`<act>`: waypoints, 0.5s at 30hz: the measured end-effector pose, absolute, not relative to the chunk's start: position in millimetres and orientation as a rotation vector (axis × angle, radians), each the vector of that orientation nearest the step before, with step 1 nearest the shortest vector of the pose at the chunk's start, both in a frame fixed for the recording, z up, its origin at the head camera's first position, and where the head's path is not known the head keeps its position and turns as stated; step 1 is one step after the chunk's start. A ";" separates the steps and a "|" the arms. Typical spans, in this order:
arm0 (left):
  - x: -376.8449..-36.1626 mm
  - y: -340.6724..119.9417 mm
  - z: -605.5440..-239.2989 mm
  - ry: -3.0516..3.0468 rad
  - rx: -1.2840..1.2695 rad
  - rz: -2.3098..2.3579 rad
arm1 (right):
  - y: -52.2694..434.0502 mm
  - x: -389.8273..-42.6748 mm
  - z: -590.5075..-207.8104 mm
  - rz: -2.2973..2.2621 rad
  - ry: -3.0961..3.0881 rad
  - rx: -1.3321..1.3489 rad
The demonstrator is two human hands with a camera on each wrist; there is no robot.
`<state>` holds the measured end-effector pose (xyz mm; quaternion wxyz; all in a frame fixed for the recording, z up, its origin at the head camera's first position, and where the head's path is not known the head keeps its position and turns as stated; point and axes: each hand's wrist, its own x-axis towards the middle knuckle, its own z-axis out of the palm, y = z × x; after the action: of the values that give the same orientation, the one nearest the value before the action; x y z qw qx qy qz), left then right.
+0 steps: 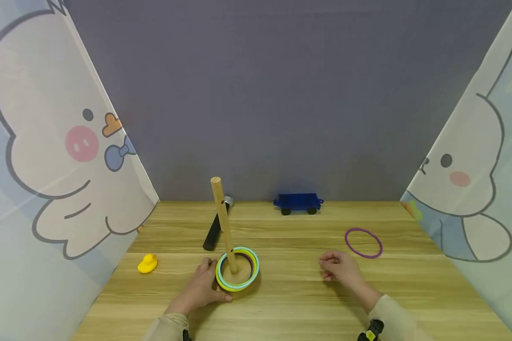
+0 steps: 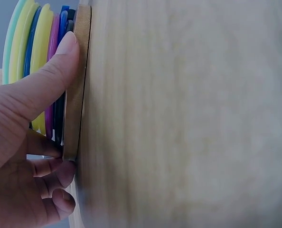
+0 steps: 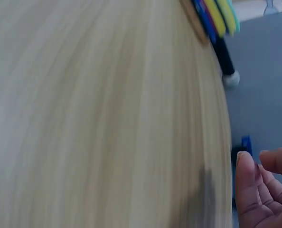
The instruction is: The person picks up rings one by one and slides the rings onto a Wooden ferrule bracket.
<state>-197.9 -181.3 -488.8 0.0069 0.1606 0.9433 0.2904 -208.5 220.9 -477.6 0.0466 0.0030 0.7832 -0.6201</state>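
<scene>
A wooden ring-toss stand, its upright peg rising from a round base, stands left of centre in the head view. Several rings in mint, yellow, blue, purple and black lie stacked around the peg. My left hand holds the edge of the base, thumb on the near side and fingers on the far left side. Over the table to the right, my right hand hangs with fingers loosely bent and nothing between them. Beyond it a purple ring lies flat on the table.
A yellow rubber duck sits at the left. Behind the stand lies a black-handled object with a silvery head. A blue toy wagon stands by the grey back wall. Printed cloth panels border both sides.
</scene>
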 end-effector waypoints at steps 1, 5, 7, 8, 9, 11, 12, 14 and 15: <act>-197.8 -181.2 -488.6 2.947 0.497 0.912 | 227.3 -207.9 -478.6 -1.877 2.426 0.045; -197.7 -181.4 -488.8 2.937 0.483 0.909 | 253.4 -206.9 -481.2 -1.812 2.556 0.170; -197.9 -181.5 -489.2 2.937 0.475 0.907 | 265.6 -207.6 -481.6 -1.790 2.585 0.228; -198.1 -181.5 -489.3 2.937 0.475 0.907 | 271.7 -208.0 -481.6 -1.778 2.588 0.236; -198.4 -181.6 -489.7 2.939 0.475 0.906 | 277.3 -208.6 -481.6 -1.769 2.590 0.249; -198.7 -181.5 -489.8 2.936 0.476 0.909 | 287.0 -209.8 -480.8 -1.753 2.593 0.279; -198.7 -181.5 -489.6 2.935 0.476 0.908 | 291.0 -210.3 -480.6 -1.737 2.596 0.294; -198.9 -181.4 -489.4 2.931 0.476 0.907 | 298.3 -211.9 -480.6 -1.692 2.611 0.294; -198.9 -181.3 -489.0 2.930 0.475 0.907 | 301.0 -212.9 -480.7 -1.674 2.618 0.302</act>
<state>-198.9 -181.3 -489.0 0.0188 0.1531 0.9439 0.2921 -212.9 301.0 -480.7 0.0098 0.0967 0.8384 -0.5363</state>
